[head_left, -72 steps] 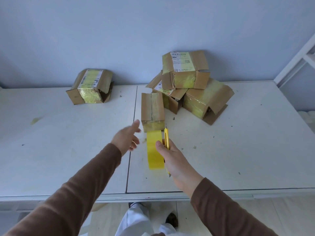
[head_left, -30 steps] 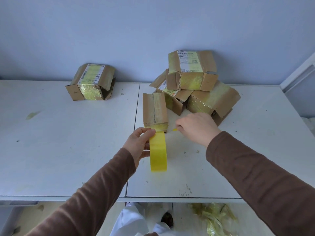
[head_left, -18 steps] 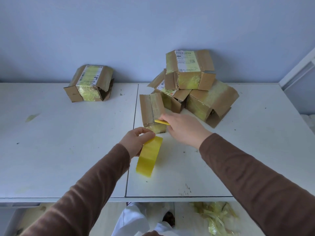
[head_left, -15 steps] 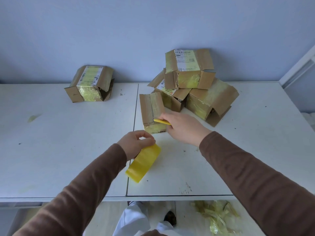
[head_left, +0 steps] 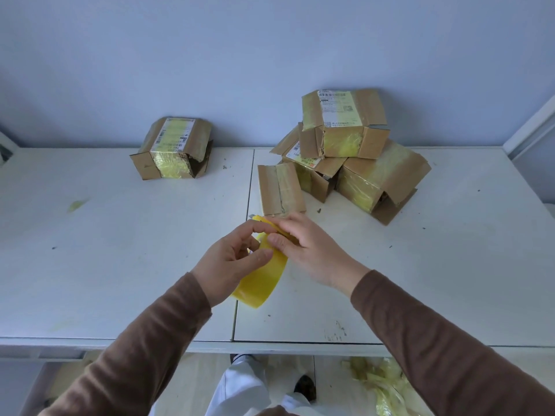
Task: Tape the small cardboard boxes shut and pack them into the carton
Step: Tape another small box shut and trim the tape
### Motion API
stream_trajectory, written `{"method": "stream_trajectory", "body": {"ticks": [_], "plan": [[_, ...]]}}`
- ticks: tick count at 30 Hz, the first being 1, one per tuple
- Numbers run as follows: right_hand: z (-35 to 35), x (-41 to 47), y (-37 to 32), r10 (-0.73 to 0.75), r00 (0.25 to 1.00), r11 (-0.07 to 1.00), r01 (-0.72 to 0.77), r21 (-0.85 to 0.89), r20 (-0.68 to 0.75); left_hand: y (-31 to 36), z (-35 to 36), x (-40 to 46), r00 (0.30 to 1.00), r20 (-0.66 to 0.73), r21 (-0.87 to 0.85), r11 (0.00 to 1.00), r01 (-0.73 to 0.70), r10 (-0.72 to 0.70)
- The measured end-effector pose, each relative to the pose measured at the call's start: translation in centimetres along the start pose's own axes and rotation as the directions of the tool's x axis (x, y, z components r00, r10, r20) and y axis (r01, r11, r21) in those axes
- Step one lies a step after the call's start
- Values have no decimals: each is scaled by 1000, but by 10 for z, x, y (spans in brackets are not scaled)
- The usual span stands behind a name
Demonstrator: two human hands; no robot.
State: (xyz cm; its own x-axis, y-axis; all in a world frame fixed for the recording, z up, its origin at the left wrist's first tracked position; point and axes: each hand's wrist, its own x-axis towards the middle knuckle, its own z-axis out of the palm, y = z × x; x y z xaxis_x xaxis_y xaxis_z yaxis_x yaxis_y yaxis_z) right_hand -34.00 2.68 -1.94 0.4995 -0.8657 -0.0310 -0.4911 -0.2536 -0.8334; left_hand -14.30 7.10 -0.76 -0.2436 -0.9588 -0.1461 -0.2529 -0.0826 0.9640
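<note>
light: soft, even daylight | shadows: faint | glare: none | focus: sharp | edges: wide-angle bowing

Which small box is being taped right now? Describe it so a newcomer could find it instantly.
On the white table, find the pile of boxes by the wall. The box being taped stands alone before the pile's left side, just beyond both hands, with no label on top.

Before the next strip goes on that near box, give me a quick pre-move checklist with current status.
1. Yellow tape roll held by left hand: ok.
2. Right hand on the roll, yellow cutter in its fingers: ok.
3. Free tape end found: cannot tell.
4. Small brown cardboard box within reach, just beyond the hands: ok.
5. Its top seam closed: ok.
6. Packing carton in view: not ok.
</note>
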Motion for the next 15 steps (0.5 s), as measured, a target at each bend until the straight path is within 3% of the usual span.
{"method": "stream_trajectory", "body": {"ticks": [6,9,10,11,12,14,15], "plan": [[15,2,-19,-5,978,997,21,75,-210,-5,-5,-14,980,-181,62,996,-70,80],[26,3,-36,-1,965,991,37,130,-263,-10,-10,-18,942,-307,276,960,-50,137],[34,5,-42,38,969,974,19,226,-244,-12,-14,-18,920,-358,359,933,-23,160],[44,7,-46,135,971,915,-46,401,-195,-14,-20,-18,896,-405,414,910,5,180],[55,11,-51,281,955,766,-162,622,-98,-16,-26,-18,881,-431,452,892,21,198],[72,22,-57,498,844,278,-374,885,200,-22,-41,-21,876,-428,521,853,40,220],[79,27,-56,518,802,122,-413,903,297,-27,-49,-22,877,-429,546,835,61,217]]}}
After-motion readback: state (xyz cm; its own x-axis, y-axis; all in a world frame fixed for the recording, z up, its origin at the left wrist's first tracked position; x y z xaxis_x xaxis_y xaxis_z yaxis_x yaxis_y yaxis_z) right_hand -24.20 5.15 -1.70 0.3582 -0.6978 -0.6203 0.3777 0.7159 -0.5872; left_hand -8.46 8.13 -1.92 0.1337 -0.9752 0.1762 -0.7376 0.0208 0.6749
